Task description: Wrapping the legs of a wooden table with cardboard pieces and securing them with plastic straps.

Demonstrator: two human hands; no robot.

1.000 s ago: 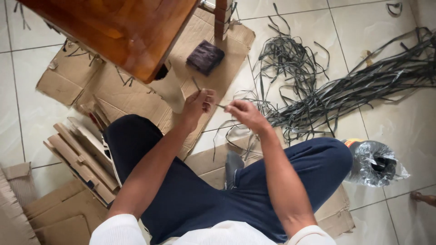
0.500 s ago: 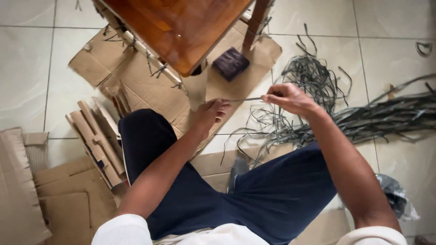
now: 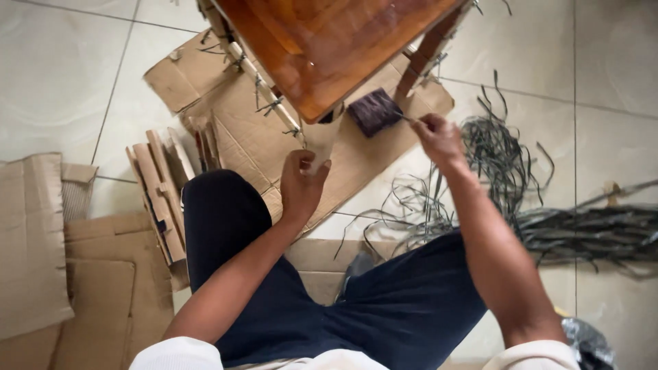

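Observation:
My left hand [image 3: 301, 181] is curled just below the near corner of a brown wooden stool [image 3: 329, 48], with its fingers closed on something I cannot make out. My right hand [image 3: 439, 137] is raised to the right and pinches a thin dark strip [image 3: 406, 118] that runs toward the stool's edge. A dark rectangular block [image 3: 373, 111] lies on the flattened cardboard [image 3: 260, 147] under the stool, between my two hands. My legs in dark trousers [image 3: 384, 308] fill the bottom of the view.
A heap of dark strips [image 3: 507, 164] spreads over the tiled floor at the right, and a longer bundle [image 3: 596, 229] runs off the right edge. Folded cardboard pieces [image 3: 161, 192] and flat sheets [image 3: 34, 240] lie at the left. A crumpled plastic bag [image 3: 582, 342] sits bottom right.
The view has tilted so the stool now fills the top centre. My right hand has pulled the strip up and to the right, away from my left hand, which has moved up under the stool's corner.

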